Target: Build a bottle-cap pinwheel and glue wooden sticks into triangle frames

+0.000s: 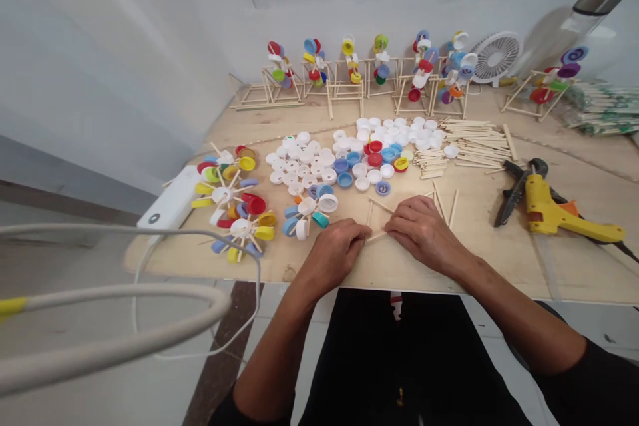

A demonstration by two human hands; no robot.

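Note:
Close to the table's front edge, my left hand (pixel 338 247) pinches the left end of a small frame of thin wooden sticks (pixel 377 235). The right end of the same frame is between the closed fingers of my right hand (pixel 422 229). One stick stands at its left side and another slants at the back; its right part is hidden under my right hand. Just beyond that hand lie several loose wooden sticks (pixel 453 208). A wheel of sticks and bottle caps (pixel 306 208) sits to the left of my left hand.
White and coloured bottle caps (pixel 319 163) are heaped mid-table. More cap wheels (pixel 241 229) and a white power strip (pixel 172 196) lie left. A yellow glue gun (pixel 546 206) and stick piles (pixel 474 141) are right. Finished stick stands (pixel 347 90) line the wall. A cable (pixel 197 289) loops at front left.

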